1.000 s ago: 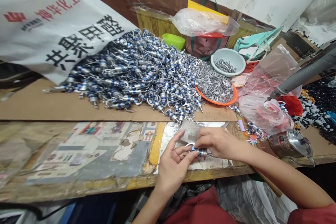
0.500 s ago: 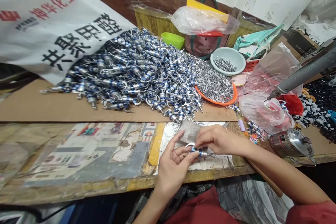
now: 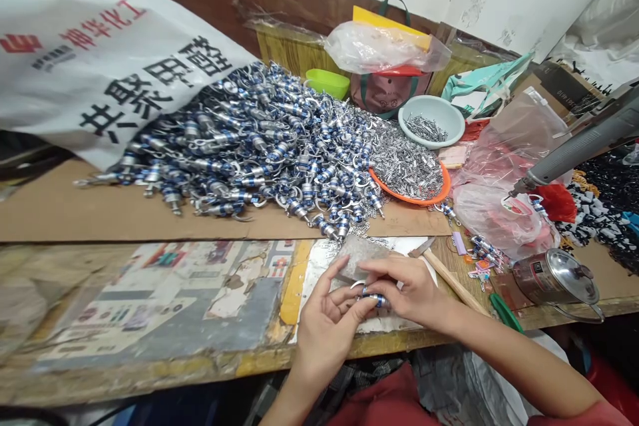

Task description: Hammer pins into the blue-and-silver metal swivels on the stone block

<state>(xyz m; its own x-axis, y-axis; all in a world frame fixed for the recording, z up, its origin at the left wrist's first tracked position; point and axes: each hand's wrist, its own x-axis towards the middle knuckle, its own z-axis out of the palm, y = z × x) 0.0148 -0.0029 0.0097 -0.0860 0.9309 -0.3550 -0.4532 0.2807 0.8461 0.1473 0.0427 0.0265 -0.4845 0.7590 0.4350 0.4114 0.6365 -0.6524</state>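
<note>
Between my two hands is a small blue-and-silver metal keychain [image 3: 374, 298] with a curved white-silver clasp, held above the grey metal block [image 3: 358, 258]. My left hand [image 3: 327, 326] pinches its clasp end between thumb and fingers. Around its other end, the fingers of my right hand [image 3: 412, 289] are closed, hiding part of it. Just beyond the block begins a large heap of similar keychains [image 3: 269, 140]. Beside my right wrist lies a hammer [image 3: 456, 281] with a wooden handle.
An orange tray [image 3: 424, 200] and a pale blue bowl [image 3: 454, 121] hold small metal parts. At the right stand a lidded metal mug [image 3: 544, 279] and a grey power tool [image 3: 582, 153]. A green-handled tool [image 3: 504, 313] lies near the table edge. A white sack [image 3: 164, 20] covers the heap's left side.
My right hand has shifted from the clasp side to the keychain's other end, now covering it. The hammer and green handle have come into view from behind my right arm.
</note>
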